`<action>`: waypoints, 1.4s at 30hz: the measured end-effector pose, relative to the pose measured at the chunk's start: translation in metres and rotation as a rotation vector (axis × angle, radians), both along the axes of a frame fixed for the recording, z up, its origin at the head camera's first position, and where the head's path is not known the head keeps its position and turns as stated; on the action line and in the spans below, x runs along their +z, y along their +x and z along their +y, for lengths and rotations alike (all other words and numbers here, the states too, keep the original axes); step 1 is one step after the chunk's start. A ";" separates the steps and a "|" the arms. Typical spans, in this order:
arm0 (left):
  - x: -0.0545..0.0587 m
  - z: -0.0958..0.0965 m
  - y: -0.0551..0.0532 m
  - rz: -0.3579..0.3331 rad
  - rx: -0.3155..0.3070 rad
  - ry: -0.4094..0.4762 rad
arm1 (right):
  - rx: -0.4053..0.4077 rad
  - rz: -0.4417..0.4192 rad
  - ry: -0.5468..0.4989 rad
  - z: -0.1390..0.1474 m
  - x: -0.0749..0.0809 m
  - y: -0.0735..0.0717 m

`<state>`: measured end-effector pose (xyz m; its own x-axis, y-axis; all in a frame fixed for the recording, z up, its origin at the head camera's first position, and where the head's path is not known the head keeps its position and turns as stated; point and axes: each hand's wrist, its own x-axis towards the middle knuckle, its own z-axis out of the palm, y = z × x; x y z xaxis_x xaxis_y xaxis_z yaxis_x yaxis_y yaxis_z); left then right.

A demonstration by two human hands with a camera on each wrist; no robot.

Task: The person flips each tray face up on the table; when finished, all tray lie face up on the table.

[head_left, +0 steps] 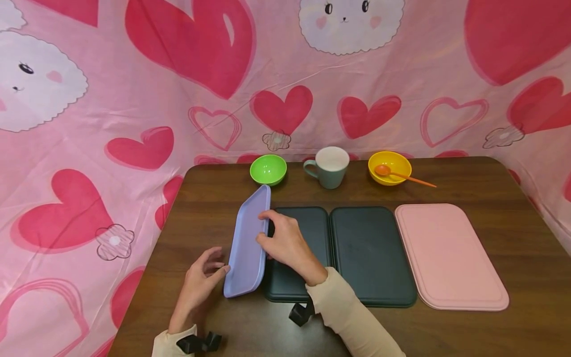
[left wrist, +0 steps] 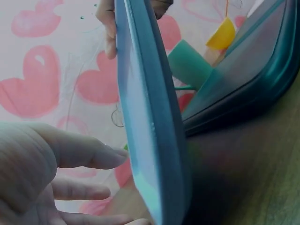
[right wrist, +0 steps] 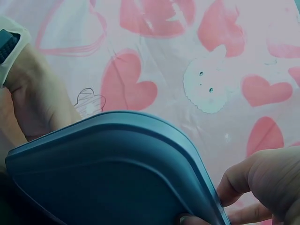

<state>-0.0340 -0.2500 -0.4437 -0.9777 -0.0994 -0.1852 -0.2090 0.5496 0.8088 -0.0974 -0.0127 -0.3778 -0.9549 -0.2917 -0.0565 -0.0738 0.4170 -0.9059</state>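
A lavender tray (head_left: 247,243) stands tilted up on its long side, left of the dark trays. My right hand (head_left: 287,243) pinches its raised right edge, and in the right wrist view the fingers (right wrist: 236,180) lie on both sides of the rim. My left hand (head_left: 200,282) is at the tray's lower left edge, its thumb tip close to the rim. In the left wrist view the left hand's fingers (left wrist: 89,150) are spread loosely beside the tray (left wrist: 154,117), not wrapped round it. One dark tray (head_left: 308,213) lies flat, partly hidden behind my right hand.
Another dark tray (head_left: 370,253) and a pink tray (head_left: 450,258) lie side by side to the right. Along the back stand a green bowl (head_left: 267,169), a grey-green mug (head_left: 330,171) and a yellow bowl (head_left: 388,161) with an orange spoon (head_left: 403,176). A patterned cloth hangs behind.
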 end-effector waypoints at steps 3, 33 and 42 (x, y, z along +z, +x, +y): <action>-0.004 0.001 -0.002 -0.013 0.006 0.125 | -0.011 -0.010 -0.010 0.001 -0.001 0.000; -0.001 -0.007 -0.008 -0.210 0.101 0.353 | 0.023 -0.052 -0.051 0.014 -0.023 -0.002; 0.000 -0.011 -0.008 -0.206 0.171 0.296 | 0.000 -0.017 0.024 0.010 -0.029 0.002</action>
<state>-0.0417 -0.2606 -0.4434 -0.8908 -0.1706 -0.4211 -0.4521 0.2419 0.8585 -0.0957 -0.0025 -0.4068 -0.9538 -0.2897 -0.0796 -0.0583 0.4386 -0.8968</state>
